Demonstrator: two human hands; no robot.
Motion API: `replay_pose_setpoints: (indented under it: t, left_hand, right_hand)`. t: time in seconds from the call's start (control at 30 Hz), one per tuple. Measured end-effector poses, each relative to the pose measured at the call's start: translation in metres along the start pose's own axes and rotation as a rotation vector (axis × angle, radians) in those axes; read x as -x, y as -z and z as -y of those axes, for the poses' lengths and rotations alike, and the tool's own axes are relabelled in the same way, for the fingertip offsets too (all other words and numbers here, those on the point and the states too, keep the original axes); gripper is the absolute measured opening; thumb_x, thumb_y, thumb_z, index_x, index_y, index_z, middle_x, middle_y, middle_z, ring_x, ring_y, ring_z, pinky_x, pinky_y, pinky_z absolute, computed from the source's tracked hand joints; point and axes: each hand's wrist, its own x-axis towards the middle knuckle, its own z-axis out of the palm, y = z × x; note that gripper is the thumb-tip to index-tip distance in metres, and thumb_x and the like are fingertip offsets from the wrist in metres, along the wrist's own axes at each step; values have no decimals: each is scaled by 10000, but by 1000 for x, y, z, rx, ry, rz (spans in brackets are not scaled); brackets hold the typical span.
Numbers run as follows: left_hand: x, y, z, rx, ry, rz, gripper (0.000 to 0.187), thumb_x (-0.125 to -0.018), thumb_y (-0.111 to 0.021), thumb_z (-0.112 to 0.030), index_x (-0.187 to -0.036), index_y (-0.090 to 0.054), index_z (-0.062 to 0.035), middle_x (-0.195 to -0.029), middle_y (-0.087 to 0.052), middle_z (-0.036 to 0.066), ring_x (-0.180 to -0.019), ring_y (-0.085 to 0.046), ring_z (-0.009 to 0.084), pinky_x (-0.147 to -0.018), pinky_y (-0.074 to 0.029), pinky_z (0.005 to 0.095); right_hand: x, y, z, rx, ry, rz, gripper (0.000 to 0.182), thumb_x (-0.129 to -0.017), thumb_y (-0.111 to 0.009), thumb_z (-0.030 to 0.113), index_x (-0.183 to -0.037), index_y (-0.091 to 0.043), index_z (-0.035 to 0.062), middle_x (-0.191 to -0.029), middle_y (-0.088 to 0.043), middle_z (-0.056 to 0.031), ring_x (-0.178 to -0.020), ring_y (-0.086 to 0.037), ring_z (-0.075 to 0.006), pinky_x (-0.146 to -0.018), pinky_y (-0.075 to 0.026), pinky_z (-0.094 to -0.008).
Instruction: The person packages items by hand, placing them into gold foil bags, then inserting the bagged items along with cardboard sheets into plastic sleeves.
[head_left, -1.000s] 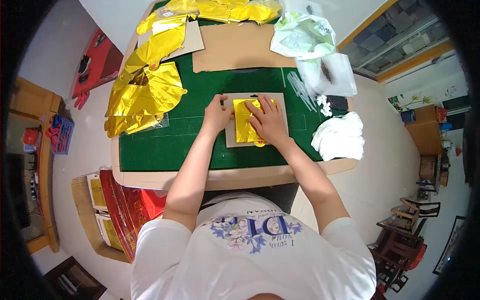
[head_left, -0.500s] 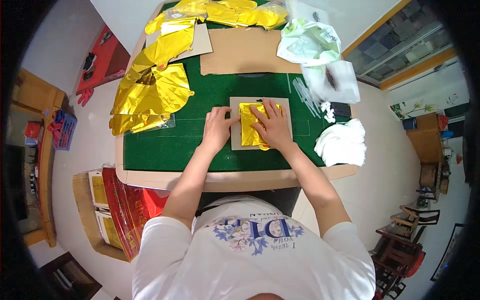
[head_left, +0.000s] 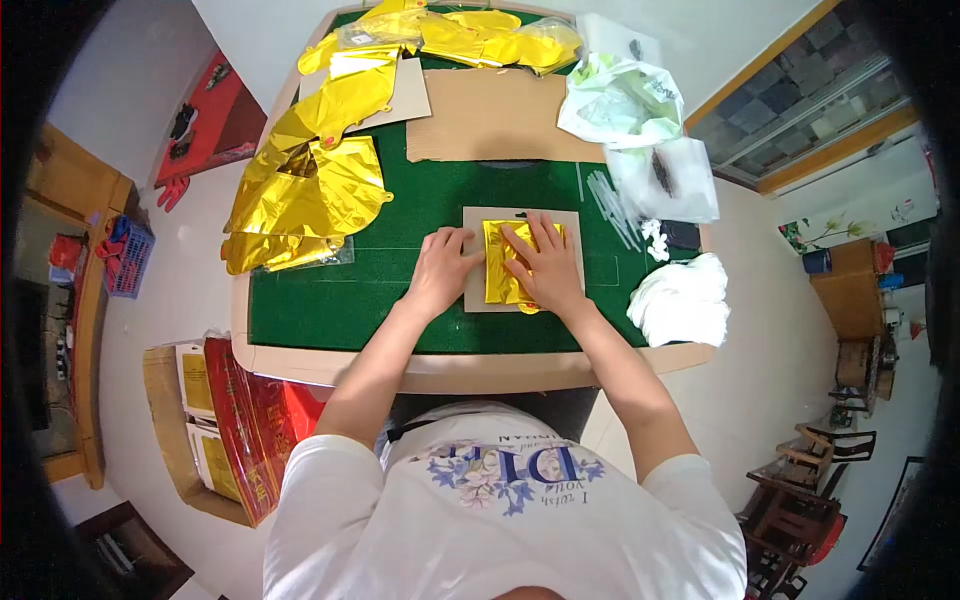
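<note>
A folded gold foil balloon (head_left: 496, 270) lies on a square piece of cardboard (head_left: 476, 297) on the green-covered table. My right hand (head_left: 550, 267) rests palm down over the foil's right half, fingers spread and covering part of it. At the cardboard's left edge is my left hand (head_left: 440, 268), its fingers loosely bent and its thumb apart, reaching toward the foil. Nothing shows in its grasp. A small rounded gold tab pokes out below the folded foil.
Loose gold foil balloons (head_left: 320, 185) spread over the table's left side. A larger cardboard sheet (head_left: 480, 115) lies at the back. On the right are plastic bags (head_left: 625, 105), thin clear strips (head_left: 610, 208), a dark box (head_left: 682, 234) and a white cloth (head_left: 680, 300).
The whole view has shifted slightly, so the table sits a little lower. My left hand has edged slightly toward the foil; my right hand stays flat on it.
</note>
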Motion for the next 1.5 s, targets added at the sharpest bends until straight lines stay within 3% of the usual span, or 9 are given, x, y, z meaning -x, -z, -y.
replay_pose_setpoints:
  t: [0.23, 0.4, 0.43, 0.53, 0.73, 0.8, 0.87, 1.2, 1.5]
  left_hand:
    - [-29, -13, -6, 323, 417, -10, 131, -788, -614, -60, -869, -716, -80, -990, -624, 89, -985, -598, 316, -859, -475, 425]
    - [-46, -15, 1, 1005, 832, -21, 255, -890, -572, -131, -1076, -611, 39, -930, -697, 162, -715, -686, 239, -651, -551, 311]
    - [-44, -14, 1, 1153, 867, 19, 328, -907, -574, -152, -1151, -545, 64, -938, -696, 177, -779, -690, 178, -661, -552, 273]
    - [-42, -15, -9, 1228, 941, 27, 279, -879, -580, -130, -1075, -602, 68, -886, -706, 185, -781, -701, 197, -676, -552, 301]
    - [-40, -7, 8, 456, 686, -36, 170, -852, -594, -74, -942, -687, 36, -785, -703, 127, -695, -689, 213, -648, -539, 311]
    - [-35, -3, 1, 362, 658, -14, 178, -828, -608, -72, -964, -717, -34, -834, -680, 121, -747, -669, 262, -698, -530, 345]
    - [-28, -2, -4, 167, 413, -54, 193, -811, -617, -59, -966, -729, -77, -871, -637, 117, -837, -621, 287, -764, -511, 366]
    - [-15, 4, 3, 22, -25, 109, 284, -714, -631, -28, -969, -698, -132, -1073, -558, 75, -1052, -505, 276, -877, -438, 382]
    - [-1, -9, -5, 1, 60, -161, 315, -707, -618, -17, -1005, -684, -92, -1153, -582, 101, -1118, -509, 301, -924, -421, 422]
  right_hand:
    - [0, -3, -1, 19, 5, 2, 494, -927, -524, 418, -1407, -455, 322, -1500, -321, -164, -1399, -267, -363, -1119, -152, -571]
    - [0, -3, -2, 10, -2, 9, 508, -925, -517, 449, -1412, -447, 326, -1509, -309, -160, -1404, -260, -361, -1117, -148, -578]
    - [0, -3, -2, 9, 3, 9, 511, -924, -515, 457, -1413, -446, 326, -1512, -305, -160, -1405, -259, -361, -1116, -149, -580]
    - [0, -7, -3, -2, 18, -37, 531, -905, -538, 492, -1402, -458, 322, -1490, -339, -168, -1393, -278, -365, -1093, -172, -613]
    - [1, -4, -2, -1, 10, -20, 521, -913, -528, 482, -1406, -455, 329, -1511, -308, -166, -1407, -254, -358, -1115, -150, -577]
    - [1, -5, -1, 1, 8, -19, 522, -912, -530, 482, -1405, -457, 327, -1509, -311, -166, -1406, -256, -356, -1116, -147, -576]
    - [1, -5, -2, 8, 3, -19, 522, -912, -531, 482, -1404, -458, 324, -1508, -313, -166, -1405, -259, -355, -1117, -144, -574]
    - [0, -5, -3, -3, 16, -36, 513, -909, -526, 490, -1395, -465, 335, -1485, -350, -162, -1388, -284, -366, -1103, -162, -605]
    - [-1, -5, -2, 8, 2, -8, 507, -912, -535, 461, -1395, -469, 323, -1489, -342, -170, -1391, -281, -375, -1110, -153, -587]
